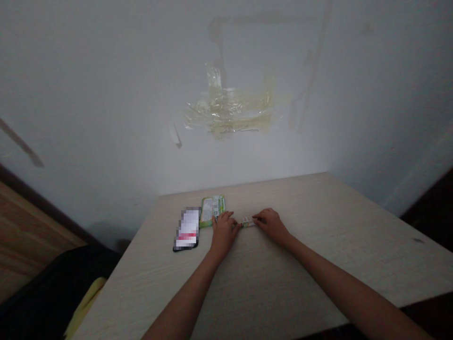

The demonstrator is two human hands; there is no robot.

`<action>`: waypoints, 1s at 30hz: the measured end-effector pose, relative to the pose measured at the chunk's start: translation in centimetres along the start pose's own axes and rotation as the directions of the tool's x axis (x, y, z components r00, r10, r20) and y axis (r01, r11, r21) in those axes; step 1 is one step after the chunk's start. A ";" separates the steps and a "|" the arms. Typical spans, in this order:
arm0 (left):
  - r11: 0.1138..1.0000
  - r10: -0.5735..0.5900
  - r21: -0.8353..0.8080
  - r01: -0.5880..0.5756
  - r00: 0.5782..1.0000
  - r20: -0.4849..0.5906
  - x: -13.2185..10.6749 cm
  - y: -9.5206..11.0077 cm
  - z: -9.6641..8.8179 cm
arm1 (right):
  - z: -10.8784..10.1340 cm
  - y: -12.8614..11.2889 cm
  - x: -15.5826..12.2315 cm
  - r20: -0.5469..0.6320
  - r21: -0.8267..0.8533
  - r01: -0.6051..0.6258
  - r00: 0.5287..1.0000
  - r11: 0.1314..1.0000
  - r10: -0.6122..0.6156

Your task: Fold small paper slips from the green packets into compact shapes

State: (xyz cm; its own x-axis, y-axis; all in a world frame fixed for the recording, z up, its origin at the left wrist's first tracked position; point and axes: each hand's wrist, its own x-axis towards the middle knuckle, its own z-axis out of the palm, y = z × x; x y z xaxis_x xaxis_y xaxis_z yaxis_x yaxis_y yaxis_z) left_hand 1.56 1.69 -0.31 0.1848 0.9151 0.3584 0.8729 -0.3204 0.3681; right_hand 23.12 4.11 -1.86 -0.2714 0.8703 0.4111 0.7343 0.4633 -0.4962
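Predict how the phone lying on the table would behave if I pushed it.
The phone looks like a rigid slab, so it probably won't bend. Lying flat and thin, it should slide across the table rather than roll or tip.

A: Viewpoint?
B: Single head-worn camera, near-edge side of the bench (339, 231), looking forward and down.
A: Range?
B: Middling; both far corners in frame, wall (116, 89) filling the upper half.

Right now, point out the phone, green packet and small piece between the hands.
Phone (188, 228), head view: screen.
Green packet (213, 207), head view: printed face.
Small piece (248, 223), head view: visible middle.
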 end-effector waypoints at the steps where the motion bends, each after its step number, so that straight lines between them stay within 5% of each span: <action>1: 1.000 0.002 -0.001 -0.002 1.000 -0.004 0.0 0.0 0.0 | 0.1 -0.1 0.0 0.011 -0.021 -0.013 1.000 1.000 0.014; 9: 0.998 -0.060 0.009 0.060 0.998 -0.004 0.1 0.2 0.0 | 0.3 -0.6 0.1 0.063 -0.157 -0.037 0.997 0.987 0.047; 30: 0.994 -0.101 0.032 0.101 0.995 -0.016 0.1 0.4 -0.2 | 0.1 -1.6 0.0 0.006 -0.120 -0.105 0.994 0.987 0.107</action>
State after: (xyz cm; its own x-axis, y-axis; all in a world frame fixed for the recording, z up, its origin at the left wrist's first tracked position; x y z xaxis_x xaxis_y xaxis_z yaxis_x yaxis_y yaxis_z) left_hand 1.81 1.58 -0.01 0.0885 0.9387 0.3331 0.9010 -0.2180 0.3750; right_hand 21.87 3.44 -1.18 -0.1952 0.9157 0.3514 0.8279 0.3459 -0.4415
